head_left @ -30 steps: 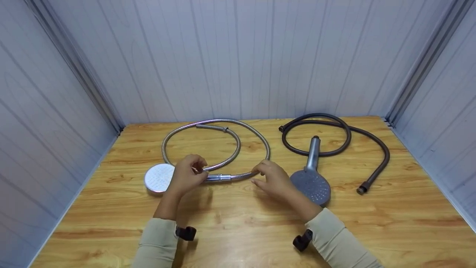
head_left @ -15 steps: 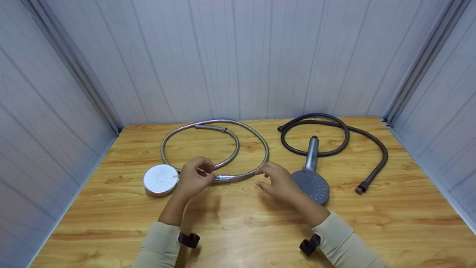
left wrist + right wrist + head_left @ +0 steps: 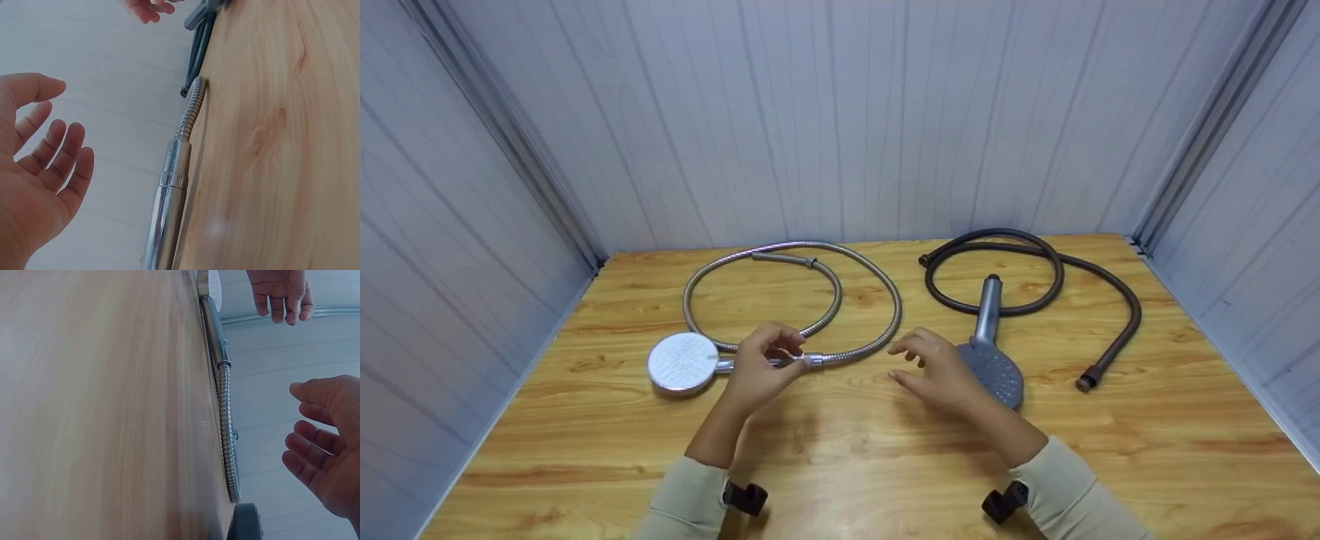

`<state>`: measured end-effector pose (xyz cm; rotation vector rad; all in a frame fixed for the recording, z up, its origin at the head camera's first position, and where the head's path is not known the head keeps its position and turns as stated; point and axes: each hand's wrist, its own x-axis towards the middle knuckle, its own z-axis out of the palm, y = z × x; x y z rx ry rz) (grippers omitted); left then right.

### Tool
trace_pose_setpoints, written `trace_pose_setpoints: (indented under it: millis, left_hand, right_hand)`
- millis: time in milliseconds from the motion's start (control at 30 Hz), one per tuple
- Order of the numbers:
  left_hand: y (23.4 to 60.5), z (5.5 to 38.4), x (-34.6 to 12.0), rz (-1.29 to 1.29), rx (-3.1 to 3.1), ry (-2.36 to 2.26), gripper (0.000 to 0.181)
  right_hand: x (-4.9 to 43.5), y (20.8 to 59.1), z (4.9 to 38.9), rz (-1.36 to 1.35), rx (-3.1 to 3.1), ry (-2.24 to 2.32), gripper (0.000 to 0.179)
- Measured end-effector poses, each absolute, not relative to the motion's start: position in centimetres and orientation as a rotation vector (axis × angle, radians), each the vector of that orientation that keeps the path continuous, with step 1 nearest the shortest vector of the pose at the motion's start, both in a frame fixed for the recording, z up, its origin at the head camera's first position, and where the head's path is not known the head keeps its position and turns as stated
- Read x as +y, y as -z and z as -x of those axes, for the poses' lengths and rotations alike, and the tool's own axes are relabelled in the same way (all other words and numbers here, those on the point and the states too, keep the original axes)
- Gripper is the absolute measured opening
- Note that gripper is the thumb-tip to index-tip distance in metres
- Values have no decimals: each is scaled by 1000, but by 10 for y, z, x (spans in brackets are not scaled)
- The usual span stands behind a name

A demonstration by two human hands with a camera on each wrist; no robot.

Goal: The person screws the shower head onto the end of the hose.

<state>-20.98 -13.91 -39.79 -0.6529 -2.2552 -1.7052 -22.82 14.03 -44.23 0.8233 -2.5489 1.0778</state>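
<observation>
My left hand [image 3: 765, 371] hovers over the handle of a silver shower head [image 3: 682, 363], whose white round face points up. A silver metal hose [image 3: 895, 304] joins the end of that handle [image 3: 167, 214]. In the left wrist view, clear air separates the loosely bent fingers from the handle. My right hand [image 3: 941, 375] is held above the table, between the silver hose and a grey shower head [image 3: 997, 382], and covers part of the grey one. Its fingers [image 3: 306, 453] are loosely bent around nothing in the right wrist view.
A dark hose [image 3: 1137, 307] lies coiled at the back right, passing under the grey shower head's handle [image 3: 991, 300]. The silver hose's loose end [image 3: 810, 262] lies inside its own loop. Panelled walls [image 3: 840, 120] enclose the wooden tabletop [image 3: 840, 480] at the back and sides.
My left hand has shifted right along the silver handle, uncovering the shower head's face and neck. My right hand has drawn back to the right, away from the silver hose.
</observation>
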Motion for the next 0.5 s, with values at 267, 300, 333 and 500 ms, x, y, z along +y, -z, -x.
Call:
trace_pose_setpoints:
  millis: [267, 300, 333, 500]
  left_hand:
    - [397, 205, -134, 645, -2296, 1767, 21]
    - [397, 205, -133, 647, -2298, 1779, 21]
    - [397, 204, -132, 652, -2297, 1785, 21]
    - [397, 202, -128, 681, -2294, 1805, 23]
  right_hand:
    - [150, 439, 222, -820, -2518, -1130, 25]
    - [151, 439, 222, -820, -2514, -1127, 25]
    - [152, 439, 222, -822, -2508, -1125, 24]
    - [156, 438, 219, -822, -2476, -1127, 24]
